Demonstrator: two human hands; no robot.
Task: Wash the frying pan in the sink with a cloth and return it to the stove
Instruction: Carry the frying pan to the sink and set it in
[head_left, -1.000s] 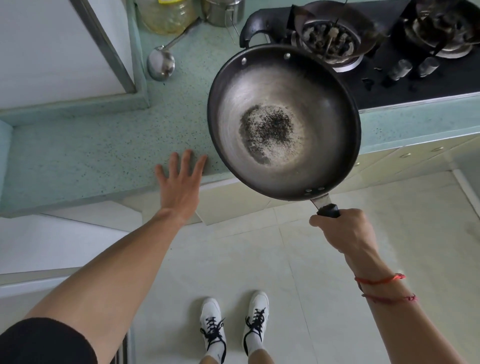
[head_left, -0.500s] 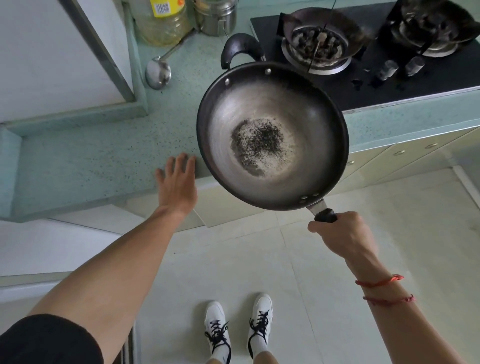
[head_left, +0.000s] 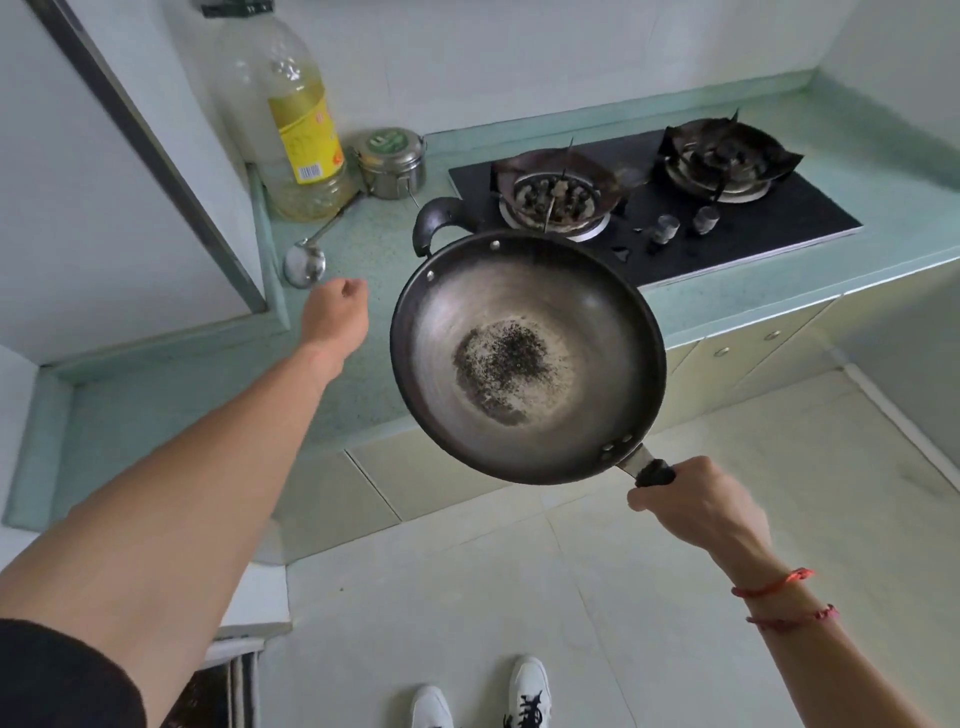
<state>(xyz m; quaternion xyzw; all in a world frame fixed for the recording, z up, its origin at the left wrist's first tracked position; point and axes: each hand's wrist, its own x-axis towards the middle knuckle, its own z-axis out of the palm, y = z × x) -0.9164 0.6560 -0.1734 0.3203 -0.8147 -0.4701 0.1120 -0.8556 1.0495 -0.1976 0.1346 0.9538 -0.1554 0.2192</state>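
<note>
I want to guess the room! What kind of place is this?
Most likely a home kitchen. There is a gas stove set into a green counter, an oil bottle beside it, and the right hand holds a dirty pan.

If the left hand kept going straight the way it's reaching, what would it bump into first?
Probably the ladle: the left hand points up and left over the counter, and the ladle's bowl lies just beyond its knuckles. Height is hard to judge, so it might pass above.
</note>
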